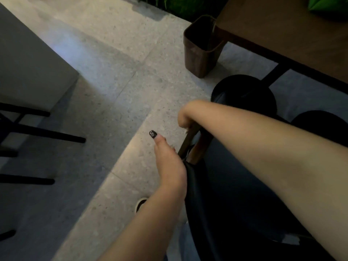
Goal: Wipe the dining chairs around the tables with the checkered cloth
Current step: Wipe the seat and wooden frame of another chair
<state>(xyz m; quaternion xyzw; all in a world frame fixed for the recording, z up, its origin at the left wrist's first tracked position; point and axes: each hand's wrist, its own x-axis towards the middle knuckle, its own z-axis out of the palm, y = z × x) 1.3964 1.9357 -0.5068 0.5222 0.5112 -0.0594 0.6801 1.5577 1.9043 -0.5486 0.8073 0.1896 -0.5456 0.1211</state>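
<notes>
Left hand (169,162) presses against the black padded backrest (195,185) of the dining chair (235,185), thumb raised; its fingers are hidden, so whether that grip is clenched I cannot tell, though it probably steadies the chair. Just beyond it, the right hand (185,114) curls over the wooden frame post (190,140). The checkered cloth is not visible, perhaps bunched under that grip. Beyond the chair stands a brown bin (199,53), beside the tabletop (282,25).

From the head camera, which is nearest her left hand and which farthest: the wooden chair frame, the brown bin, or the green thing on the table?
1. Wooden chair frame, right beside the left hand.
2. Brown bin, farther up by the table corner.
3. Green thing, top right on the table.
</notes>
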